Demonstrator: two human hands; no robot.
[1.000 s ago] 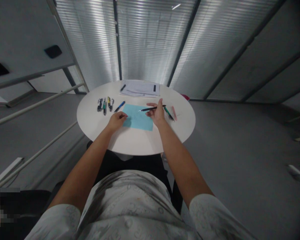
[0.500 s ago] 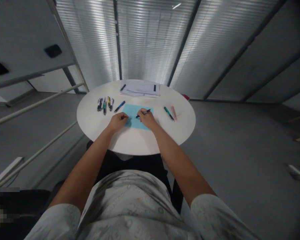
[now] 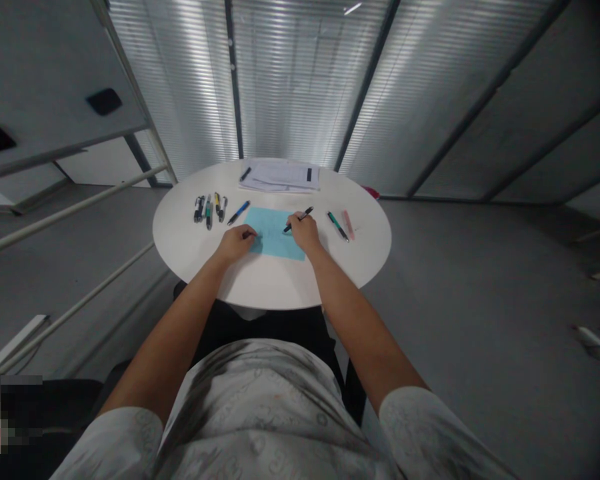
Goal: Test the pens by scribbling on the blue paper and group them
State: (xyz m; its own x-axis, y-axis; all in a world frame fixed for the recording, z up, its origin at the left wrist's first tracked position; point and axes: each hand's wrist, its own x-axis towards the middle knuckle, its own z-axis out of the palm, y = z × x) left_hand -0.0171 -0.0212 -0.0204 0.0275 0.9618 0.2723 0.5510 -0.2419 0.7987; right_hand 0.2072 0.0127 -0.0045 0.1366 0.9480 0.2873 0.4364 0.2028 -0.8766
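Note:
A light blue sheet of paper lies on the round white table. My right hand is closed on a dark pen, its tip down at the right part of the sheet. My left hand rests at the sheet's left edge with its fingers curled together around a small dark thing I cannot make out. A blue pen lies just beyond the left hand. To the right of the sheet are a green and black pen and a pink stick-like object.
Several pens lie in a group on the table's left side. At the far edge is a stack of white papers with a dark pen on it. A pale metal rail runs at the left.
My right hand has moved to the right across the blue sheet with the pen still in it. My left hand has stayed in place.

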